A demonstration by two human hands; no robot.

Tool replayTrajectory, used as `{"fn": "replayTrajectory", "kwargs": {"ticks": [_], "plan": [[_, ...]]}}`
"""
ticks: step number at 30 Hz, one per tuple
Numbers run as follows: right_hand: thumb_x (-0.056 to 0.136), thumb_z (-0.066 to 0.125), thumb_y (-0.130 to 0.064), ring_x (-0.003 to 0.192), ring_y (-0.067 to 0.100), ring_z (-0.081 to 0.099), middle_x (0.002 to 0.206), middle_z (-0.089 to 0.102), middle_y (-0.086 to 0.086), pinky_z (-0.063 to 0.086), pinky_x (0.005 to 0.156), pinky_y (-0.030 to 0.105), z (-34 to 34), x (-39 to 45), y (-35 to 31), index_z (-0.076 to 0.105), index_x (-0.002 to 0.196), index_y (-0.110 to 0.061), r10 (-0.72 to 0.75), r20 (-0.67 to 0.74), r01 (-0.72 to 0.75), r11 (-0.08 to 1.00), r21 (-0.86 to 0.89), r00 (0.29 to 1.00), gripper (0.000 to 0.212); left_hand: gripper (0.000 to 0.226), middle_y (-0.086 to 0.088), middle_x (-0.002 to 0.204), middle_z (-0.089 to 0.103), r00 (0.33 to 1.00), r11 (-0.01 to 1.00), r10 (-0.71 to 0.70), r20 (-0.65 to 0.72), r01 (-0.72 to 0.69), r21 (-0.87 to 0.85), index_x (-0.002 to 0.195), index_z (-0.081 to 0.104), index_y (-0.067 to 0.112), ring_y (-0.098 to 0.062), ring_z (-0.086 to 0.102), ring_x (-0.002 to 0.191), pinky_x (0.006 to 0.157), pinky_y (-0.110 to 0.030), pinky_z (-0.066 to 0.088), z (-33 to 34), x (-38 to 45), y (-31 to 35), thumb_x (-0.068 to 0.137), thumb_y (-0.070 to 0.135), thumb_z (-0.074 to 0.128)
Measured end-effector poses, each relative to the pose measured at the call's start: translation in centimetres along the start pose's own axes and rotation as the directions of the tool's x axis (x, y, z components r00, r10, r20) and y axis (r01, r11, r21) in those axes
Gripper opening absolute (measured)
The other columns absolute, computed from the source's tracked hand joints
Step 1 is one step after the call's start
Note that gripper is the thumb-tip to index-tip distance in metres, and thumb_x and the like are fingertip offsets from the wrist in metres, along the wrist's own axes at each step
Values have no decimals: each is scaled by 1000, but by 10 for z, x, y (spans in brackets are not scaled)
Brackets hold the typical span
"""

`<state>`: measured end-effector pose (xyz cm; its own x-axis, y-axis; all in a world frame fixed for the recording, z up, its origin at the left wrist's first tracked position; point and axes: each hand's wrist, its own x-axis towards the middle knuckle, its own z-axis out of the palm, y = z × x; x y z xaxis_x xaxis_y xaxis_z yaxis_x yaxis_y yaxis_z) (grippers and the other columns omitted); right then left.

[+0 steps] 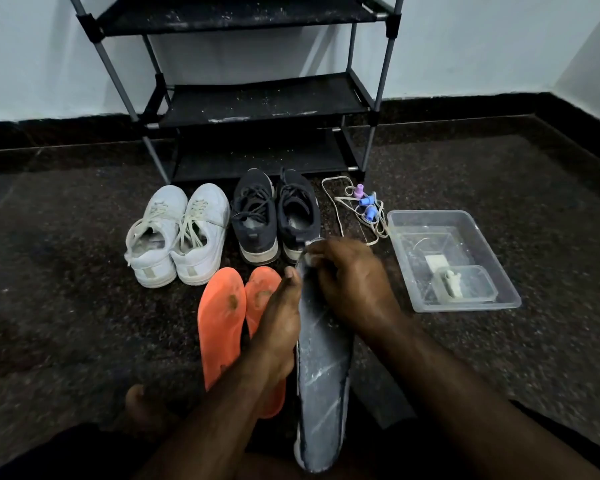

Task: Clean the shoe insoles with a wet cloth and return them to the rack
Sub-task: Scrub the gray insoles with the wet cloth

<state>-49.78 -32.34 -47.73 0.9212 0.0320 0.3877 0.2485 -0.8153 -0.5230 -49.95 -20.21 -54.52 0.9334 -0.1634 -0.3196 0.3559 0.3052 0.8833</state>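
Note:
A long dark grey insole (323,382) with pale streaks runs from my lap toward the shoes. My left hand (279,327) grips its left edge, thumb on top. My right hand (352,282) presses a small pale cloth (309,256) onto the insole's far end, fingers curled over it. Two orange insoles (222,320) lie side by side on the floor, partly under my left arm. The black shoe rack (257,98) stands against the wall with bare dusty shelves.
White sneakers (177,237) and dark sneakers (274,216) stand in front of the rack. A clear plastic tub (492,258) with water and a smaller container sits at the right. Loose laces with coloured pegs (364,206) lie beside it. My foot (142,407) rests on the dark speckled floor.

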Motion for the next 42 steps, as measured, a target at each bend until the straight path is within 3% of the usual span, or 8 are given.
{"fn": "replayTrajectory", "kwargs": {"ticks": [12, 16, 20, 24, 29, 34, 39, 42], "plan": [[85, 64, -13, 93, 18, 59, 97, 69, -2, 44, 80, 27, -1, -3, -6, 68, 102, -19, -39, 49, 37, 998, 47, 998, 19, 50, -16, 130, 66, 998, 996, 10, 55, -5, -83, 122, 69, 17, -31, 58, 129, 115, -57, 36, -2, 5, -2, 103, 53, 41], [88, 60, -15, 93, 20, 59, 99, 68, -1, 47, 79, 31, -4, 7, 6, 66, 104, -22, 112, -36, -111, 994, 22, 993, 18, 60, -13, 137, 62, 997, 999, 5, 80, -1, -45, 135, 62, 16, -30, 55, 133, 117, -55, 33, -2, 5, -3, 98, 61, 46], [85, 64, -14, 91, 18, 59, 97, 69, -2, 41, 78, 24, -2, -3, -9, 67, 101, -19, -31, 59, 28, 999, 42, 998, 17, 56, -15, 136, 63, 997, 995, 74, 31, -72, -69, 125, 68, 17, -30, 53, 134, 118, -55, 32, -1, 7, -4, 94, 61, 54], [90, 58, -14, 83, 17, 61, 93, 68, -1, 51, 73, 31, -8, 7, 6, 65, 99, -20, 143, -27, -141, 988, 61, 989, 13, 72, -6, 142, 60, 997, 998, 64, 50, -65, 6, 138, 59, 20, -26, 49, 138, 118, -55, 31, -4, 8, -9, 89, 73, 51], [85, 65, -14, 89, 17, 59, 94, 68, -3, 43, 77, 25, -4, -6, -12, 66, 100, -20, -10, 58, 7, 998, 60, 998, 16, 43, -11, 118, 73, 998, 998, 17, 53, -14, -67, 106, 77, 20, -26, 64, 119, 106, -44, 46, -3, 7, -4, 104, 48, 46], [90, 62, -17, 88, 17, 61, 96, 69, -3, 49, 78, 32, -8, 5, 6, 65, 100, -22, 136, -49, -132, 989, 71, 990, 12, 69, -8, 140, 61, 997, 1000, 11, 79, -11, 4, 136, 61, 22, -29, 52, 135, 117, -56, 32, -5, 8, -4, 91, 73, 48], [84, 67, -14, 89, 17, 58, 93, 67, -4, 46, 77, 27, 1, -6, -11, 67, 99, -20, -18, 14, 17, 998, 57, 1000, 17, 54, -20, 133, 63, 999, 994, -18, 46, 23, -110, 122, 70, 16, -33, 55, 131, 117, -55, 34, -2, 6, 1, 94, 60, 54], [86, 67, -14, 91, 18, 53, 92, 67, -6, 49, 76, 33, -4, 1, 3, 66, 99, -24, 89, -44, -89, 996, 15, 995, 16, 75, -11, 145, 56, 996, 997, -20, 87, 27, -76, 140, 58, 22, -31, 47, 139, 119, -57, 28, -3, 4, 3, 88, 75, 53]]}}
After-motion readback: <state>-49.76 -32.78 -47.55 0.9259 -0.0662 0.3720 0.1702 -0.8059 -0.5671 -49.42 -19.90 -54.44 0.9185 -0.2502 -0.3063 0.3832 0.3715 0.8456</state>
